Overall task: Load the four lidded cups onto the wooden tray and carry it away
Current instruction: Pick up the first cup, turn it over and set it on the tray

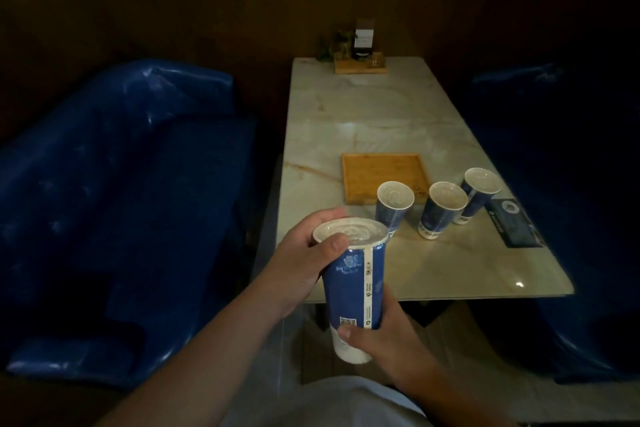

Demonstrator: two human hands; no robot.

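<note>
I hold a tall blue lidded cup (pixel 355 284) in front of my body, off the table's near-left corner. My left hand (pixel 304 256) grips it near the clear lid, thumb over the rim. My right hand (pixel 384 340) wraps its white base from below. Three more blue lidded cups stand on the marble table: one (pixel 393 208) at the tray's near edge, one (pixel 441 211) to its right, one (pixel 476 194) farther right. The square wooden tray (pixel 381 177) lies flat just beyond them with nothing on it.
The marble table (pixel 363 114) runs away from me between two blue padded benches, left (pixel 121 201) and right (pixel 571 218). A dark card (pixel 512 222) lies by the right edge. A small wooden stand (pixel 360 62) with a plant and sign sits at the far end.
</note>
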